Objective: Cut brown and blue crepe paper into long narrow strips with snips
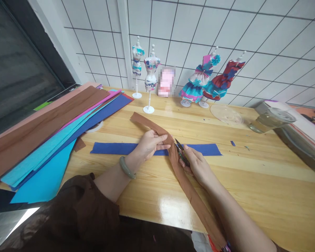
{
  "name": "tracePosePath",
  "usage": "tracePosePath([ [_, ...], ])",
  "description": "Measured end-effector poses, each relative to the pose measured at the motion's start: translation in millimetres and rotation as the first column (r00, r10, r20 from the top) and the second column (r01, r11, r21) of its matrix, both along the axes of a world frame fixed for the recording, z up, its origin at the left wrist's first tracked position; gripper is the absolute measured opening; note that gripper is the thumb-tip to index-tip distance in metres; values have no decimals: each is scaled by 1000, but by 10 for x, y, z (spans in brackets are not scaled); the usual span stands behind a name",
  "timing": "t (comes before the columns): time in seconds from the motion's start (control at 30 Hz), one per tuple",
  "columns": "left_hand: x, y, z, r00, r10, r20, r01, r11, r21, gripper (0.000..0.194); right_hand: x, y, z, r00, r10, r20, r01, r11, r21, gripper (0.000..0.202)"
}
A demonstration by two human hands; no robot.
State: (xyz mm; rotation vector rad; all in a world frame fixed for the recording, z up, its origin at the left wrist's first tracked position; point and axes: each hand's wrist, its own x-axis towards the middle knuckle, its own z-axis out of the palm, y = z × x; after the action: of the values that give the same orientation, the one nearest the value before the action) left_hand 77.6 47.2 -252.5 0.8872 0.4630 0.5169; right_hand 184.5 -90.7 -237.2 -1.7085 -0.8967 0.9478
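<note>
Soft brown crepe strip pinched beside small scissors

Nearest, the dark, loosely gathered sleeve point(81, 206) covers the left arm. The long brown strip point(186, 183) rises from the lower right, running diagonally over the pale, glossy wooden table point(152, 189). It looks like crepe paper: matt, finely creased, folded or doubled along its length. I judge it very light and limp, with little slip but easily stretched or torn; a flat, gentle pinch close to the blades would steady it best, since its long tail can sag or twist.

Past a smooth, greenish bangle point(126, 168), the left hand point(148, 144) pinches the strip between thumb and fingers near its upper part. The right hand point(198, 162) is curled around the handles of dark, pointed scissors point(178, 143) beside the paper; whether the blades bite into it, I cannot tell. Beneath lies a flat, straight-sided blue strip point(115, 148), crossed by the brown one.

To the left, overlapping sheets point(44, 122) in brown, pink, turquoise and blue fan out, thin and slightly rippled. Farther right stand a clear, tapered plastic cup point(269, 119) and a thin transparent disc point(225, 113). At the back, small dress forms point(150, 71) on slim stands, two in ruffled, bowed outfits point(198, 82), stand before the glossy tiled wall point(191, 21).
</note>
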Motion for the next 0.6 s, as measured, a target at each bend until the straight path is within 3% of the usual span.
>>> tracePosePath([
  [0.3, -7, -9, 30, 997, -35, 64, 35, 999, -8, 18, 10, 3, -2, 995, -13, -97, 10, 999, -31, 47],
  [0.6, -10, 5, -1, 997, -42, 70, 42, 999, -6, 16, 22, 6, -53, 999, 7, -48, -6, 1000, 18, 48],
])
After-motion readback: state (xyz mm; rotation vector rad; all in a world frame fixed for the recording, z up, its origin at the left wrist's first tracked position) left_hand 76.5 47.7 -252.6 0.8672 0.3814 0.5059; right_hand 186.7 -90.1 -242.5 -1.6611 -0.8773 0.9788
